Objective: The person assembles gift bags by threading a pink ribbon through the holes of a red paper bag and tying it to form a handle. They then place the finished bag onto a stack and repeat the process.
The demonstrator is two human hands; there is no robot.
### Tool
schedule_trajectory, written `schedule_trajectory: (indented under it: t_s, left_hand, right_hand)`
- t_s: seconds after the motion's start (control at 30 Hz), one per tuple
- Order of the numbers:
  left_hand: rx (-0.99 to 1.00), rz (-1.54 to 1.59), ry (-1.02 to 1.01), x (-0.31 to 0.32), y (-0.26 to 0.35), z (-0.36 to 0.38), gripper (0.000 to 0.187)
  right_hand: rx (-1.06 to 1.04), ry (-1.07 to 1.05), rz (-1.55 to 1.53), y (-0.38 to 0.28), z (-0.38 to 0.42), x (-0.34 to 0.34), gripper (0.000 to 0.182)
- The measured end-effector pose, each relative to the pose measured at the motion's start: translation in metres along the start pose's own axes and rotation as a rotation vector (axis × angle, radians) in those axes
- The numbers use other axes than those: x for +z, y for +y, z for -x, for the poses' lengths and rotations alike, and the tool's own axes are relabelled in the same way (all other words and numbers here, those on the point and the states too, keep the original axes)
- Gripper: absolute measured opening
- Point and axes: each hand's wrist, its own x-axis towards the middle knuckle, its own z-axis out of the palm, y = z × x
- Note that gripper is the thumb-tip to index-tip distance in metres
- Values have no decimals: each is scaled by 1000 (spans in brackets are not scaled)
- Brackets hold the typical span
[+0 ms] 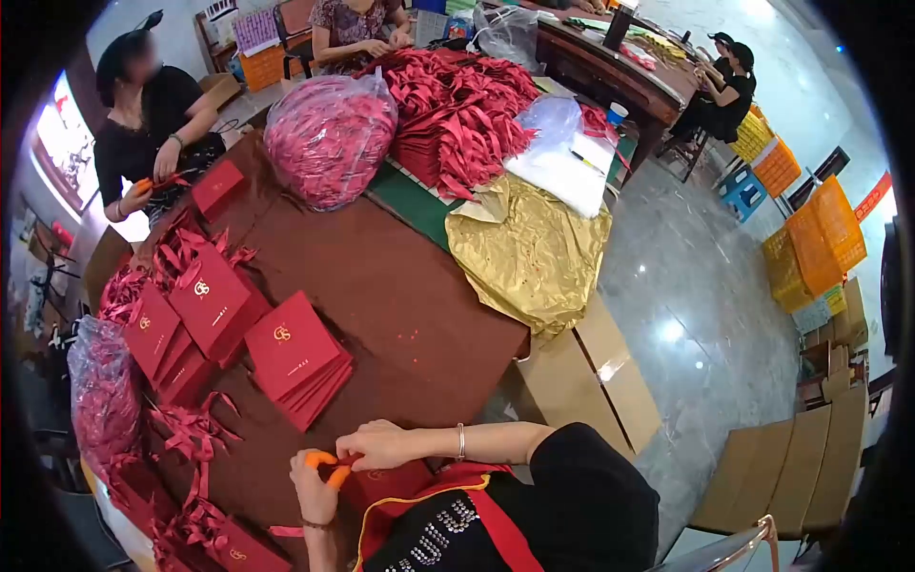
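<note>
I am sitting at the near edge of the long brown table, keeping the work tight against my chest so both hands can meet over it. Across from me a big heap of red pieces is lying within everyone's reach, and a crumpled gold sheet is drooping over the table's right edge onto cardboard boxes.

A clear plastic sack is bulging with red ribbon, its neck gathered shut. A second ribbon-filled sack is slumping at the table's left end.

Flat red bags are stacking up in a fanned pile just beyond my hands, gold logos facing up, with more stacks to the left and loose ribbons trailing beside them.

The red paper bag I am working on is lying flat under my hands. My right hand is pinching its top edge, fingers curled closed. My left hand is gripping an orange-handled tool, seemingly small scissors, right at that edge.
</note>
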Motion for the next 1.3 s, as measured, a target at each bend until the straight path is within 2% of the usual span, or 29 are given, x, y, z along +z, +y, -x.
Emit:
schedule_trajectory:
  t_s: [0.07, 0.13, 0.2, 0.23, 0.33, 0.47, 0.53, 0.57, 0.6, 0.67, 0.7, 0.77, 0.8, 0.87, 0.9, 0.97, 1.17, 1.3]
  left_hand:
    - [-71, 224, -136, -2, -8, -2, 26]
    - [-79, 285, -196, -7, -21, -2, 26]
    - [-159, 689, -325, -3, -33, -2, 25]
    - [-148, 778, -405, -7, -35, -1, 27]
    - [-253, 920, -508, -7, -37, 0, 30]
    - [-162, 900, -626, -12, -53, -10, 30]
    - [-315, 1326, -700, -14, -54, -14, 28]
    - [-334, 1159, -685, -14, -52, -14, 25]
    - [-334, 1157, -684, -14, -54, -17, 25]
    - [-187, 851, -798, -11, -61, -23, 21]
    - [-188, 852, -797, -14, -59, -26, 21]
    - [-197, 879, -955, -21, -55, -33, 19]
    - [-198, 880, -956, -24, -54, -36, 19]
    - [-208, 711, -1127, -29, -54, -44, 17]
    - [-209, 713, -1127, -32, -54, -47, 17]
    - [8, 640, -1240, -36, -54, -53, 16]
    - [-168, 649, -1283, -35, -54, -55, 10]
    - [-105, 636, -1282, -30, -51, -56, 15]
  right_hand:
    - [-17, -36, 19, -4, 1, -1, 24]
    - [-45, -25, 22, -6, 0, 0, 25]
    - [-71, -38, -31, -9, 2, -1, 25]
    - [-104, -23, -43, -8, 3, 0, 25]
    - [-57, -50, -37, -14, 6, -5, 27]
    - [-95, -2, -26, -13, 7, 1, 27]
    - [-152, 54, 0, -10, 5, 7, 26]
    - [-156, 55, 2, -9, 4, 9, 26]
    - [-159, 55, 5, -12, 4, 11, 26]
    - [-162, 52, 9, -17, 6, 11, 25]
    - [-174, 51, 53, -22, 9, 10, 24]
    - [-157, 17, 147, -27, 10, 11, 20]
    - [-156, 15, 145, -27, 10, 15, 20]
    - [-255, 67, 201, -26, 12, 22, 18]
    - [-255, 65, 200, -27, 12, 24, 18]
    - [-300, 55, 280, -29, 11, 27, 16]
    - [-336, 80, 305, -26, 8, 31, 14]
    - [-377, 97, 249, -24, 10, 27, 13]
